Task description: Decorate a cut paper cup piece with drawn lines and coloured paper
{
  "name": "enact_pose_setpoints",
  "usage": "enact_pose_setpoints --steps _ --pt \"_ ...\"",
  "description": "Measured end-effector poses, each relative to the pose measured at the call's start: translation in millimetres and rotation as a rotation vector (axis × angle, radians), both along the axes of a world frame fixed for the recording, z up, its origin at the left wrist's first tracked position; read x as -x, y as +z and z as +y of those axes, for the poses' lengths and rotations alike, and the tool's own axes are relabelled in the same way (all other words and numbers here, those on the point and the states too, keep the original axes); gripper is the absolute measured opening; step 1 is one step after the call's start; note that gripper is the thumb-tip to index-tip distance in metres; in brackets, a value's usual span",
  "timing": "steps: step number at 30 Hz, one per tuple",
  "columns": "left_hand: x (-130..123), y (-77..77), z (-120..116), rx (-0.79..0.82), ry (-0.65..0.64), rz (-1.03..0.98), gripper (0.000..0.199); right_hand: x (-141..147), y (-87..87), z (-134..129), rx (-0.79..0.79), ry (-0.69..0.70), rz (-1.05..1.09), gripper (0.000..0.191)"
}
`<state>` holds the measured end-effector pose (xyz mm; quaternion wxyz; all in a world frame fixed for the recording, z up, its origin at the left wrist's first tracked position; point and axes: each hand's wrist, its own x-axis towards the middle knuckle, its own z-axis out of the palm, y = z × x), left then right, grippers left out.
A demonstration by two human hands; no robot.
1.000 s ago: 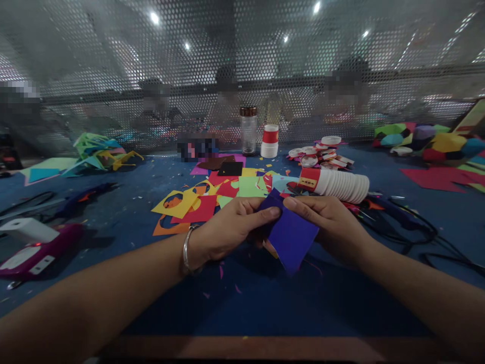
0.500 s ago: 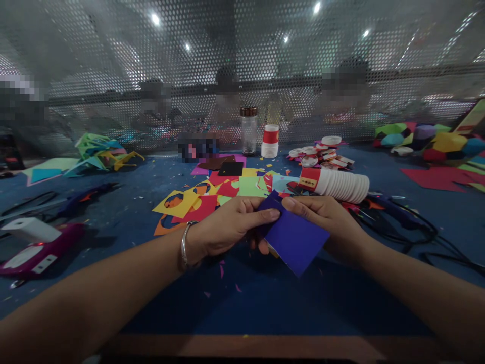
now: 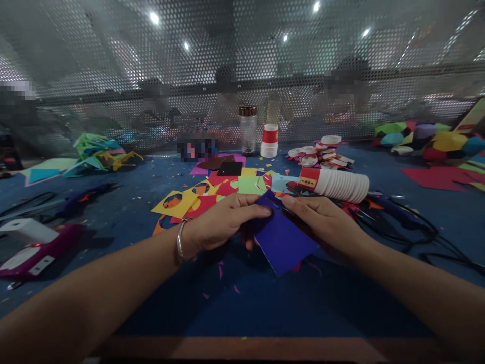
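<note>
Most fingers of the left hand (image 3: 238, 217) are hidden behind the blue paper (image 3: 284, 240), clamped under its thumb. The right hand (image 3: 326, 220) meets the paper's edge; its grip cannot be told. The sheet is held nearer than the toppled cup stack (image 3: 337, 184), leftward, long axis slanting nearer towards the right.

Dim scene; small white lights (image 3: 154, 18) glare up top, shadow darkens the near tabletop (image 3: 212, 308), edges look stretched

Blue sheet (image 3: 286, 242): smooth matt paper. Bracelet (image 3: 179, 241): shiny metal. Jar (image 3: 248, 134): clear, glossy. Back screen (image 3: 113, 55): perforated metal.
</note>
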<state>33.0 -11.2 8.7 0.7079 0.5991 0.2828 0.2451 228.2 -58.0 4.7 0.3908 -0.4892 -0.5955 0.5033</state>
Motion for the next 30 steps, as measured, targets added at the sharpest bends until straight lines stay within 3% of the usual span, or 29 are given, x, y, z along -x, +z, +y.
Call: enact_pose_setpoints --steps 5,10,12,16,21,26,30 --pt "2.0 3.7 6.2 -0.032 0.241 -0.028 0.02 -2.1 4.4 -0.2 -0.024 0.012 0.028 0.059" --pt "7.6 6.2 15.1 0.008 0.303 -0.047 0.013 -11.0 6.0 -0.1 -0.146 -0.086 -0.037 0.057" --pt "10.3 5.9 16.6 0.007 0.269 -0.024 0.01 -13.3 7.5 0.3 -0.203 -0.157 -0.033 0.053" --pt "12.4 5.9 11.4 -0.027 0.041 0.09 0.013 -11.9 12.5 0.5 -0.344 -0.248 -0.11 0.047" --pt "6.2 7.1 -1.7 -0.132 -0.138 0.168 0.015 -3.9 15.4 -0.9 -0.315 -0.038 -0.205 0.046" --pt "0.8 8.4 -6.4 -0.162 -0.108 0.216 0.024 -2.4 14.3 -1.6 -0.31 0.081 -0.205 0.045" --pt "2.2 10.0 -6.1 -0.133 -0.129 0.237 0.018 -3.3 11.2 -4.8 -0.26 0.185 -0.13 0.041"
